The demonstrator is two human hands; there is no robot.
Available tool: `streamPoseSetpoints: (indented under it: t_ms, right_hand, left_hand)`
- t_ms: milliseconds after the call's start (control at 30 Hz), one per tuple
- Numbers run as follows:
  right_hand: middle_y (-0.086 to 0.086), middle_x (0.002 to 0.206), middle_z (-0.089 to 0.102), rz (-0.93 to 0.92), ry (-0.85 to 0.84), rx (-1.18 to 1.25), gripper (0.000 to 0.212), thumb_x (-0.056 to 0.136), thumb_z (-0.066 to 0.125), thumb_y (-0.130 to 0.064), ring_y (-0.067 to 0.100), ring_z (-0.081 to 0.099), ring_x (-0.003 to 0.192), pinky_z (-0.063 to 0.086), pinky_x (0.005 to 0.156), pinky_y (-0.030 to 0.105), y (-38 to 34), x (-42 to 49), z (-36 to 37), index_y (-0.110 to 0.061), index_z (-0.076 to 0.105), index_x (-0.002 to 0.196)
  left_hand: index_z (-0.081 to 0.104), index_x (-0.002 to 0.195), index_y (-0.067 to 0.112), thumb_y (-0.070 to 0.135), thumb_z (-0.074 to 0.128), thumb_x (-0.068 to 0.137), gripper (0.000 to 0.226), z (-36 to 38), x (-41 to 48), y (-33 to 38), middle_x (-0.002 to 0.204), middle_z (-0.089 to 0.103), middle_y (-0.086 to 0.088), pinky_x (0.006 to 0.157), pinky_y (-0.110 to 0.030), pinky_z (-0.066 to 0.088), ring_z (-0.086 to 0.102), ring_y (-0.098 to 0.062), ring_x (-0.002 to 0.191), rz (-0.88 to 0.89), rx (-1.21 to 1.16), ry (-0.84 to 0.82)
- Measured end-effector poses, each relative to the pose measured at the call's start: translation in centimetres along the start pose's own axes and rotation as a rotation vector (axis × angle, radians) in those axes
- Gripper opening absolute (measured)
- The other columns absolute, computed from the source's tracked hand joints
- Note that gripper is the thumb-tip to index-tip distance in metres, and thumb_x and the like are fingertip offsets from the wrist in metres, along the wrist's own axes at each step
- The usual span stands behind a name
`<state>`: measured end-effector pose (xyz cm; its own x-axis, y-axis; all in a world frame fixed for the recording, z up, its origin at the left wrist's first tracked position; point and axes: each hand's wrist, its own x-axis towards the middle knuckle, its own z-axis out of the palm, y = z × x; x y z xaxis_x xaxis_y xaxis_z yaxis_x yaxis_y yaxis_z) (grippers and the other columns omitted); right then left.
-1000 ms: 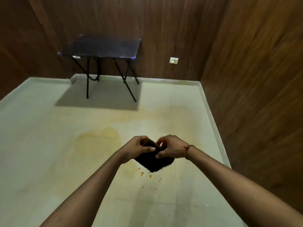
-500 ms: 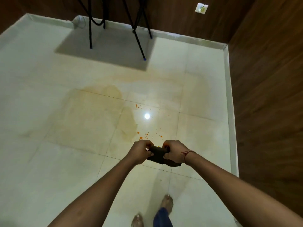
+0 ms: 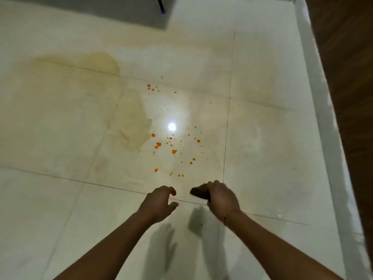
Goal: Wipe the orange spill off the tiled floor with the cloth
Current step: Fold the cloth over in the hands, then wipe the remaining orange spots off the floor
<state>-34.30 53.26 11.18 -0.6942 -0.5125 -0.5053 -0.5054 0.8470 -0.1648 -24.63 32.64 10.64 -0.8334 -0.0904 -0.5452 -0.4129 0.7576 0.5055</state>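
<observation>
At the far left, the tiled floor [image 3: 50, 199] is pale and glossy, crossed by thin dark grout lines. A broad yellowish stain [image 3: 80, 63] spreads over the upper left tiles, and a second patch [image 3: 133, 126] of the same tint lies further right, ending in a ragged edge. Just beside that edge begins the orange spill [image 3: 173, 151]: scattered drops of varied size, the larger ones clustered below a bright round glare [image 3: 172, 126] of reflected light, with a smaller group of drops higher up and a few near the grout line ahead of the hands.

Below the spill, the left hand [image 3: 158, 205] hangs over the floor with fingers curled and loose, holding nothing. A clear gap separates it from the right hand [image 3: 221, 199], which is clenched around a dark cloth [image 3: 198, 192]; a bunched end of the cloth sticks out toward the left hand. The cloth sits near the lowest drops but apart from them. Whether it touches the floor cannot be told. Shadows of both hands fall on the tiles beneath the forearms.

Further right, a white skirting [image 3: 323, 118] runs along the floor's edge, and beyond it stands a brown wood-grain wall [image 3: 351, 67]. At the top, a dark leg tip [image 3: 160, 6] stands within a grey shadow.
</observation>
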Motion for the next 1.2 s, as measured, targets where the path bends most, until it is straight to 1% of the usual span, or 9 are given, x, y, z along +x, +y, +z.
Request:
streamPoseSetpoints:
  t_ms: [133,367,467,567,667,767,967,1133,1200]
  right_hand:
    - [0.005,0.129,0.053,-0.252,-0.239,0.063,0.046,0.094,0.053,-0.038,0.026,0.053,0.113,0.041,0.091,0.03,2.6,0.9,11.3,-0.022,0.048,0.137]
    - [0.004,0.144,0.051,-0.737,0.037,-0.281,0.05,0.096,0.036,-0.036,0.019,0.049,0.132,0.039,0.107,0.033,4.9,2.6,21.3,-0.016,0.043,0.141]
    - [0.005,0.152,0.041,-0.672,0.078,-0.254,0.055,0.1,0.034,-0.043,0.019,0.037,0.141,0.021,0.113,0.034,4.9,2.9,23.4,-0.014,0.035,0.147]
    - [0.003,0.156,0.032,-0.584,0.134,-0.186,0.061,0.098,0.038,-0.046,0.018,0.032,0.143,0.02,0.114,0.034,4.7,3.5,23.6,-0.016,0.032,0.15]
    - [0.0,0.16,0.017,-0.204,0.3,-0.004,0.065,0.096,0.036,-0.046,0.018,0.022,0.147,0.012,0.118,0.034,3.6,8.0,21.6,-0.016,0.026,0.153]
    - [0.006,0.161,0.019,0.132,0.385,0.13,0.067,0.096,0.03,-0.047,0.019,0.015,0.149,0.005,0.118,0.034,0.4,12.8,19.6,-0.013,0.023,0.153]
    - [0.002,0.16,0.016,-0.26,0.27,-0.038,0.071,0.093,0.043,-0.049,0.02,0.022,0.148,0.012,0.119,0.036,2.6,6.1,23.0,-0.014,0.027,0.153]
    - [0.004,0.164,0.007,0.17,0.426,0.023,0.074,0.095,0.023,-0.054,0.017,0.004,0.15,-0.003,0.118,0.032,2.5,16.1,18.2,-0.013,0.011,0.156]
    - [0.006,0.163,0.014,0.099,0.413,0.01,0.075,0.094,0.024,-0.054,0.019,0.009,0.15,0.0,0.118,0.034,-2.1,17.7,18.7,-0.011,0.017,0.155]
  left_hand:
    - [0.051,0.132,0.022,0.045,0.053,0.091,0.047,8.4,5.7,-5.2,0.138,0.051,0.003,0.101,-0.032,0.037,0.046,-0.018,0.128,0.198,0.194,-0.016]
    - [0.052,0.125,0.022,0.047,0.047,0.086,0.046,12.7,10.0,-11.4,0.131,0.056,-0.003,0.097,-0.035,0.044,0.051,-0.022,0.124,0.608,0.561,0.11]
    - [0.049,0.132,0.02,0.05,0.045,0.087,0.055,12.2,10.5,-13.5,0.139,0.053,-0.005,0.101,-0.035,0.042,0.049,-0.023,0.127,0.663,0.629,0.077]
    - [0.044,0.141,0.018,0.053,0.042,0.093,0.06,11.8,11.0,-15.8,0.149,0.043,-0.006,0.107,-0.036,0.027,0.043,-0.025,0.135,0.652,0.645,0.095]
    - [0.038,0.146,0.014,0.062,0.041,0.091,0.073,10.8,11.7,-17.6,0.155,0.034,-0.011,0.11,-0.042,0.021,0.037,-0.029,0.139,0.555,0.622,0.21]
    - [0.038,0.145,0.01,0.067,0.041,0.084,0.084,9.3,12.9,-18.7,0.154,0.032,-0.014,0.109,-0.049,0.022,0.034,-0.032,0.14,0.282,0.472,0.437]
    - [0.039,0.141,0.003,0.058,0.035,0.089,0.076,9.3,13.7,-20.8,0.152,0.034,-0.017,0.111,-0.052,0.02,0.032,-0.032,0.138,0.006,0.3,0.564]
    - [0.041,0.14,0.004,0.045,0.032,0.093,0.063,9.7,14.1,-21.4,0.152,0.036,-0.013,0.113,-0.05,0.019,0.031,-0.027,0.14,0.008,0.27,0.619]
    - [0.042,0.14,0.004,0.044,0.033,0.094,0.062,9.6,14.2,-21.5,0.151,0.036,-0.014,0.112,-0.05,0.02,0.032,-0.029,0.14,0.018,0.27,0.609]
